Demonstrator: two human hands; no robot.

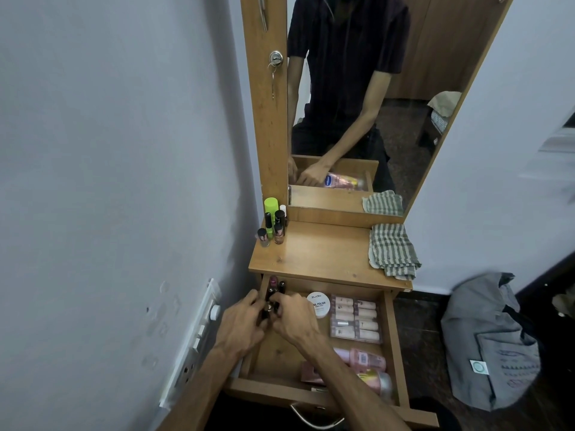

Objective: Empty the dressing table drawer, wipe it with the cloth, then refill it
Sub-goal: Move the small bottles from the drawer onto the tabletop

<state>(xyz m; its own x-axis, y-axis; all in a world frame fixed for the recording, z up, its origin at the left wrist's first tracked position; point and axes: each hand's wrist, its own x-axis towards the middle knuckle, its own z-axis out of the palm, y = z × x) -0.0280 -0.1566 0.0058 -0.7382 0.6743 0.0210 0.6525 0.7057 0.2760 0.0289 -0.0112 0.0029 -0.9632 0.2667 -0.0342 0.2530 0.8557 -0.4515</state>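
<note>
Grip: left hand (245,321) and right hand (292,318) both curl round small dark tubes (270,301) in the far left corner of the drawer (392,353).
Tubes: several pinched at once; one may slip and roll.
Bottles (273,223): crowded far left on the worktop (323,253); easily toppled.
Cloth (392,251): overhangs the right edge; may slide.

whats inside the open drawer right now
In the drawer: a white nail polish remover tub, sachet packs, pink bottles, and dark lipstick tubes. Both hands cover more tubes.
</note>
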